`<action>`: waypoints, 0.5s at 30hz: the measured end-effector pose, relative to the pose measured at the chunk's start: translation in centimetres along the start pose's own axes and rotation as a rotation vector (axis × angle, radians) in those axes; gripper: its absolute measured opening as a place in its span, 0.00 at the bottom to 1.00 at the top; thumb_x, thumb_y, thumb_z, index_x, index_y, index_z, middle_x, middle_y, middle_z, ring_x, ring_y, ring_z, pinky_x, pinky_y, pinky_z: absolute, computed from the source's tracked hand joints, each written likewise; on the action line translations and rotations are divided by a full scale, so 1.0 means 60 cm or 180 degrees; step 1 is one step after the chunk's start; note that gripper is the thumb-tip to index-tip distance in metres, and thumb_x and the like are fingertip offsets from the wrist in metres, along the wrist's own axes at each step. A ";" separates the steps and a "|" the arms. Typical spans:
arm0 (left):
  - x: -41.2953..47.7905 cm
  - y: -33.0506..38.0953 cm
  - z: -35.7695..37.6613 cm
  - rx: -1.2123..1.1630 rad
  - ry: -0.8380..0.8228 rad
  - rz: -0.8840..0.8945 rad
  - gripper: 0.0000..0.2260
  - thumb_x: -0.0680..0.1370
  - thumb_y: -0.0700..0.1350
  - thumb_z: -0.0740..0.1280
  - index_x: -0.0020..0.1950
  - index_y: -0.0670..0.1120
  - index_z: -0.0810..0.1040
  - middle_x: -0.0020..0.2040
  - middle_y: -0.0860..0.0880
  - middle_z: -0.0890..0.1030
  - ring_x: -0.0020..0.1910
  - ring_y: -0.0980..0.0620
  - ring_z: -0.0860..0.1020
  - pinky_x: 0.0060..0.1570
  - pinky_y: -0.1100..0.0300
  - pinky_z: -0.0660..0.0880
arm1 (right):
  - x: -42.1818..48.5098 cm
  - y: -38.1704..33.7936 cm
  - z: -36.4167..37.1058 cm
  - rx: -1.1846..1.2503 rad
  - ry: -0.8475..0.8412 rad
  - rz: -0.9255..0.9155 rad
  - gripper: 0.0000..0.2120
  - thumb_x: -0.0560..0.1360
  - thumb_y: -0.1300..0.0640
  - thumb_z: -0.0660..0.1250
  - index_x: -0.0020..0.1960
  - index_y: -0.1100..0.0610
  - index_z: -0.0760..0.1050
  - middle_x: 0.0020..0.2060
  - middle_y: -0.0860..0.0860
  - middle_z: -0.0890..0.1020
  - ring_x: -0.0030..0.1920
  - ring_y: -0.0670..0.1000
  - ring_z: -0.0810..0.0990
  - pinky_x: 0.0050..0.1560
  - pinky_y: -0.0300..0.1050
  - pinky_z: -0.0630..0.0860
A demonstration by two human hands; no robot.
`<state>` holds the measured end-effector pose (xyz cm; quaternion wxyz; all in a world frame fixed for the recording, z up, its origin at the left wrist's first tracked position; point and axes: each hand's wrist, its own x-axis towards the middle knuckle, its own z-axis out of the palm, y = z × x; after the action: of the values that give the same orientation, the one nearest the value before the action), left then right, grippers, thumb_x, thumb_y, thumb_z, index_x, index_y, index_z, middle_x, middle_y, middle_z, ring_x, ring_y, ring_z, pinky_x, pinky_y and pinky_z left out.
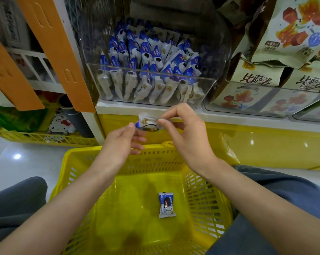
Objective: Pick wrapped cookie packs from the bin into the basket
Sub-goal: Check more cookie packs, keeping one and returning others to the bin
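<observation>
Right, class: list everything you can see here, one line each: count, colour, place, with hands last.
clear bin: one, transparent, on shelf
binned packs: many, blue-white, in it
basket: one, yellow, bottom centre
basket pack: one, blue-white, on basket floor
held pack: one, blue-white, between the hands
snack bags: several, pale green, right of bin
card strips: two, orange, upper left
left hand: one, pinching held pack
right hand: one, pinching held pack

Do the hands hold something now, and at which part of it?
Yes, one cookie pack. The right hand pinches its right edge; the left hand pinches its left end.
</observation>
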<state>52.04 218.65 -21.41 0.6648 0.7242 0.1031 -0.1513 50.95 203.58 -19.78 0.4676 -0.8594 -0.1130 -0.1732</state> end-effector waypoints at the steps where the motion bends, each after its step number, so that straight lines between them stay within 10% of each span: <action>1: 0.001 0.005 0.000 -0.0228 -0.0153 -0.0234 0.19 0.82 0.51 0.49 0.42 0.46 0.76 0.39 0.46 0.80 0.36 0.50 0.78 0.34 0.64 0.74 | -0.002 -0.001 -0.001 -0.0028 -0.0120 -0.0157 0.01 0.74 0.62 0.68 0.43 0.58 0.75 0.42 0.51 0.77 0.44 0.44 0.76 0.46 0.39 0.74; 7: -0.008 0.008 -0.004 -0.0875 -0.0202 0.0014 0.12 0.79 0.48 0.60 0.50 0.44 0.80 0.43 0.48 0.85 0.42 0.53 0.82 0.47 0.56 0.76 | -0.019 0.001 -0.004 -0.0781 -0.0782 -0.0908 0.07 0.74 0.56 0.66 0.45 0.60 0.78 0.47 0.53 0.77 0.50 0.50 0.72 0.49 0.43 0.70; 15: -0.016 0.010 0.011 -0.0218 -0.0222 0.0482 0.09 0.79 0.44 0.60 0.53 0.48 0.79 0.49 0.50 0.83 0.49 0.53 0.81 0.53 0.60 0.75 | -0.007 -0.007 -0.002 0.1268 -0.0926 0.1890 0.12 0.80 0.56 0.57 0.59 0.59 0.74 0.54 0.55 0.81 0.49 0.48 0.80 0.50 0.46 0.78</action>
<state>51.27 217.96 -20.56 0.7019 0.7011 0.0300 -0.1221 50.39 203.66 -19.57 0.6343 -0.7626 0.0442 0.1189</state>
